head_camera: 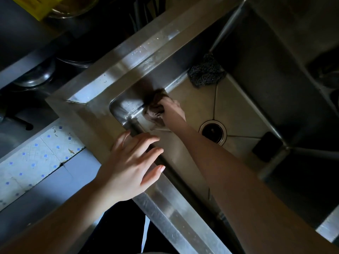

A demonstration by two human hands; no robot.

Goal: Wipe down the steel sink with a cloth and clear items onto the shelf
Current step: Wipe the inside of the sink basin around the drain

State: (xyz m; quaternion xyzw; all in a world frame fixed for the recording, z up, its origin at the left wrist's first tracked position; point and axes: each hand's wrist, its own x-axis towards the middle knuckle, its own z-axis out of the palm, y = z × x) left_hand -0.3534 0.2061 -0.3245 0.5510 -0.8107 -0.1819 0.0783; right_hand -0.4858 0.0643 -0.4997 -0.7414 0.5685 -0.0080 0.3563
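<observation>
A person leans over a steel sink (pixel 102 123) that fills the middle of the frame, seen from above in dim light. The right hand (pixel 173 109), just left of centre, presses a crumpled brown cloth (pixel 154 109) against the basin's inner corner, its fingers clamped on the cloth where the wall meets the floor. The right forearm runs down to the lower right of the frame. The left hand (pixel 132 165), lower centre, rests on the sink's near rim, its fingers (pixel 150 141) apart and spread over the edge, holding nothing. A dark mesh scrubber (pixel 206 72) lies against the far wall, upper right of centre, well apart from the cloth. The round drain (pixel 212 132) sits in the basin floor just right of the right wrist. A small dark block (pixel 266 146) lies near the basin's right corner; what it is cannot be told. At the left edge, a desk (pixel 36 158) covered in pale sheet dotted with blue squares adjoins the sink. Dark pots (pixel 34 76) sit in shadow at upper left.
</observation>
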